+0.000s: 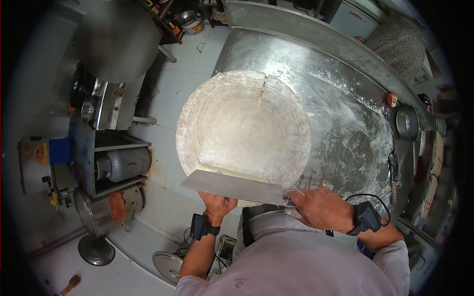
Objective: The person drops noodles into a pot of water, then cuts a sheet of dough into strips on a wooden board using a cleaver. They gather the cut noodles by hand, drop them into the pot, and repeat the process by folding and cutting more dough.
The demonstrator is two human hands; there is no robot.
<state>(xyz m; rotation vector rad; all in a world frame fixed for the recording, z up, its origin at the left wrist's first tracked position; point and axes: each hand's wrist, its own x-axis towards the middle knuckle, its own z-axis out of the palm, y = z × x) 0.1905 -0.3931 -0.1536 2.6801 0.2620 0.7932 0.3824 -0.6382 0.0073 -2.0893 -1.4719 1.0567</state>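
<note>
Containers first: one pan (407, 123) at the right edge of the steel table (256, 49), contents not readable from here. One big pot (102, 214) on the left, mouth facing away from the table, inside unclear. One small metal bowl (89, 109) farther up the left side, can't read its contents. One pail (196, 29) at far left of the table with one larger bowl (187, 18) at its top; pail contents hidden. One gas cylinder (126, 164) lying inside the stand (121, 146) on the left. Counts at the work spot: two hands, one cleaver (232, 186), one round chopping block (242, 123), two wrist devices, one on the left wrist (199, 226), one on the right (366, 217). Cleaver lies across the block's near edge, pale strip of stuff (232, 172) along the blade's far side. Right hand (323, 209) closed around the cleaver's handle end, white powder on the fingers. Left hand (217, 203) curled up at the blade's near edge, left part; fingers partly hidden, can't tell if it grips. Block has one crack at its far edge. White powder (345, 128) smeared over the table right of the block. One lid (168, 265) near left.
</note>
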